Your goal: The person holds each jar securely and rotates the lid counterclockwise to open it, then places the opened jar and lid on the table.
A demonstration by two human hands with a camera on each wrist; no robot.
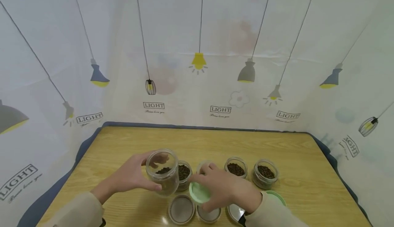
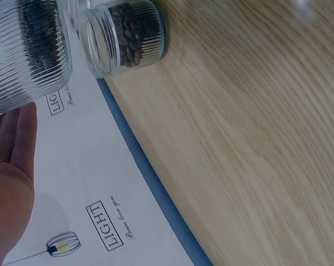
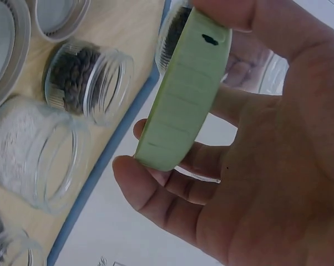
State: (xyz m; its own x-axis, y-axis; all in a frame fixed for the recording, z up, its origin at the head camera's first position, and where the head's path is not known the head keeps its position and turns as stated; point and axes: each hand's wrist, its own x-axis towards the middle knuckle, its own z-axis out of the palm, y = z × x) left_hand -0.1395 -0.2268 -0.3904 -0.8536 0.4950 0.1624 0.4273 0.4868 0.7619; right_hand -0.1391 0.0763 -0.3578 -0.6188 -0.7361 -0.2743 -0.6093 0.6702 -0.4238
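On the left in the head view, my left hand (image 1: 132, 175) grips a ribbed glass jar (image 1: 164, 186), thumb on the near side and fingers around behind. The jar's mouth is uncovered and tilts toward me; dark beans show through its wall, also in the left wrist view's glass jar (image 2: 50, 83). My right hand (image 1: 218, 186) pinches a light green round lid (image 1: 199, 192) between thumb and fingers, just right of the jar. Seen edge-on in the right wrist view, the green lid (image 3: 183, 94) has a small dark spot near one end.
Open jars of dark beans stand behind the hands: one (image 1: 184, 173) beside the held jar, another (image 1: 235, 168) and a third (image 1: 265, 174) to the right. A jar of white grains (image 3: 23, 149) stands among them. Grey-rimmed lids (image 1: 181, 209) and a green-rimmed lid (image 1: 278, 197) lie nearer me.
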